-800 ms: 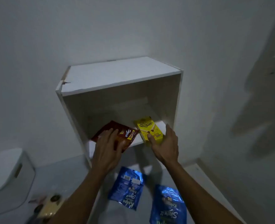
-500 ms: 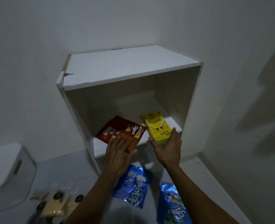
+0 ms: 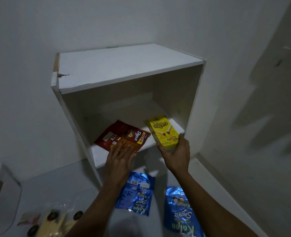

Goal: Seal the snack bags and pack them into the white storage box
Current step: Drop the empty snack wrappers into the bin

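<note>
Both packets have slid toward the front edge of the open white wooden cubby's shelf since a moment ago. The left hand lies flat and open on the red foil snack bag at 10 o'clock; the right hand grips the yellow cardboard snack box at 1 o'clock. Two blue foil bags wait on the floor at 6 o'clock, so packing has hardly begun, probably.

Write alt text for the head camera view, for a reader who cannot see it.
A person's right hand grips a yellow snack box while the left hand lies flat on a red snack bag, both on a white cabinet's shelf. Two blue snack bags lie on the floor below.
</note>
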Action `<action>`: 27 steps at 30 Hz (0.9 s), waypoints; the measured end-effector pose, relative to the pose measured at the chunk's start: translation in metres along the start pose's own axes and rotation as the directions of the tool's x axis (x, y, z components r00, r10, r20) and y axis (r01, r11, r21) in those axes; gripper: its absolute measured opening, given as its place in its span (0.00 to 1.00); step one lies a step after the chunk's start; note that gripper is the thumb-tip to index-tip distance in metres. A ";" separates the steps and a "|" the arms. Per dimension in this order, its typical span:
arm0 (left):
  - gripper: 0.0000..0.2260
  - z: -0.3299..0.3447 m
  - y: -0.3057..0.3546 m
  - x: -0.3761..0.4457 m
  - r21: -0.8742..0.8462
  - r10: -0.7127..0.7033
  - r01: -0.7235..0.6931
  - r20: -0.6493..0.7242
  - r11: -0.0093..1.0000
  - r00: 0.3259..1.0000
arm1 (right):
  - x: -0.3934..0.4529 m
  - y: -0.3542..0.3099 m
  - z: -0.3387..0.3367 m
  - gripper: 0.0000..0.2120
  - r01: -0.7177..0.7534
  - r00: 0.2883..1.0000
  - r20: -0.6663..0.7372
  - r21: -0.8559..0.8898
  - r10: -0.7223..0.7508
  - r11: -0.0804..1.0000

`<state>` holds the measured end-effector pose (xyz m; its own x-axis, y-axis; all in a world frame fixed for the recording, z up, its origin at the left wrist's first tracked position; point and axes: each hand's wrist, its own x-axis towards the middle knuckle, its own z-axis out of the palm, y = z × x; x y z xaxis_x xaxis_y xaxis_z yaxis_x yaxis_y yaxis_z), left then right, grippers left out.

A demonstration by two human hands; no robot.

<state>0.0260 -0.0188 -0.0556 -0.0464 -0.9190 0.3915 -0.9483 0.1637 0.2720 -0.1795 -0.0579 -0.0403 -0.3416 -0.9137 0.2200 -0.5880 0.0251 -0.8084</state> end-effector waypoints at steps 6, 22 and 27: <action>0.18 0.002 0.011 -0.002 -0.170 -0.027 0.006 -0.121 0.985 0.992 | -0.015 0.013 -0.029 0.42 0.014 0.995 -0.097 0.048 -0.010 0.999; 0.17 0.017 0.247 -0.086 -0.547 -0.119 -0.037 -0.247 0.836 0.962 | -0.089 0.157 -0.246 0.38 -0.125 0.941 -0.305 0.084 0.145 0.989; 0.16 0.064 0.318 -0.122 -0.640 -0.115 0.055 -0.053 0.767 0.992 | -0.132 0.229 -0.301 0.37 -0.291 0.892 -0.349 0.048 0.289 0.956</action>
<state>-0.2899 0.1226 -0.0733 0.0799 -0.9116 0.4031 -0.5288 0.3040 0.7924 -0.4898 0.1902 -0.0903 -0.7301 -0.6660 0.1527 -0.4272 0.2704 -0.8628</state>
